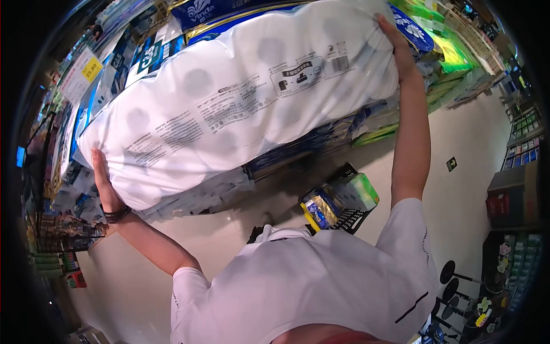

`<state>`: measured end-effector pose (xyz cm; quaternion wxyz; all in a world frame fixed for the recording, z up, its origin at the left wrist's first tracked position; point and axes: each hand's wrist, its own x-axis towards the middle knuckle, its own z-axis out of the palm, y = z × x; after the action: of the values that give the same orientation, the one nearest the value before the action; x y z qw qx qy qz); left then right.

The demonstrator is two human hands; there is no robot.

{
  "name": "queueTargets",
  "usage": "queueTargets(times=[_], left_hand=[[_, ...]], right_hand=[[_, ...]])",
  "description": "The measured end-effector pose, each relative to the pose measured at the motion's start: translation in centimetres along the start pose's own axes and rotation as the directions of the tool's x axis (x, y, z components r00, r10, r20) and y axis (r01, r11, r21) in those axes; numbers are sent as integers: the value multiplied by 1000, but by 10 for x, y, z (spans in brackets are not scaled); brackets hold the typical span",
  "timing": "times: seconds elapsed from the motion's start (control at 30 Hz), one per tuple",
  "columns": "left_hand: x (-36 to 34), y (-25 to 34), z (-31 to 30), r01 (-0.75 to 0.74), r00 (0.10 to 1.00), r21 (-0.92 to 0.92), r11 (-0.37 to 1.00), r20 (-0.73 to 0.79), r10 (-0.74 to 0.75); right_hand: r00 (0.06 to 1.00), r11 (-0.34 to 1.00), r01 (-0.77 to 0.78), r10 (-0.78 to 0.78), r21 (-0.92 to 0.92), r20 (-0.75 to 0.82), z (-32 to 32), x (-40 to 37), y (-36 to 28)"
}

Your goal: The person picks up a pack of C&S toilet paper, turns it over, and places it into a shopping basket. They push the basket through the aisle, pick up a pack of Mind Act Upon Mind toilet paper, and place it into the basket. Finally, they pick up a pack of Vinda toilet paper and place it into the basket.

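Overlapping blue packs, beside price card, above black basket, oblong white bundle, wrinkled, plastic-wrapped, left hand and right hand gripping opposite ends

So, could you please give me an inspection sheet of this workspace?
Surface: pale, shiny floor, with a dark square marker.
Job's things: large white pack, bearing printed text and a barcode; whether anything beneath supports it is unclear.
Clutter: black basket, holding a blue-and-gold pack and a green pack.
Grips: left grip on the white pack's left end, right grip on its right; fingers partly hidden.
Cables: nothing seen.
Surroundings: blue Vinda packs, price sign reading 25.80, stocked shelves.
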<state>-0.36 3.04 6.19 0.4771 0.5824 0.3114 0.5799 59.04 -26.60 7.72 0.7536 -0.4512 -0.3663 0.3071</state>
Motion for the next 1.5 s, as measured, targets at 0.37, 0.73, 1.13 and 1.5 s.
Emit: queueTargets(times=[0.37,0.73,1.13,1.5], left_hand=[[-18,21,22,83,992,-23,996,93,-81],[-21,23,33,17,999,12,1000,27,-18],[-17,21,28,16,1000,-43,999,15,-16],[-21,23,35,-64,992,100,993,-105,75]], right_hand=[[999,997,-25,27,73,-31,14,-2,1],[977,993,65,-84,-100,-196,11,0,3],[993,998,62,-62,-3,-105,-4,6,7],[981,984,120,-138,134,139,-1,3,10]])
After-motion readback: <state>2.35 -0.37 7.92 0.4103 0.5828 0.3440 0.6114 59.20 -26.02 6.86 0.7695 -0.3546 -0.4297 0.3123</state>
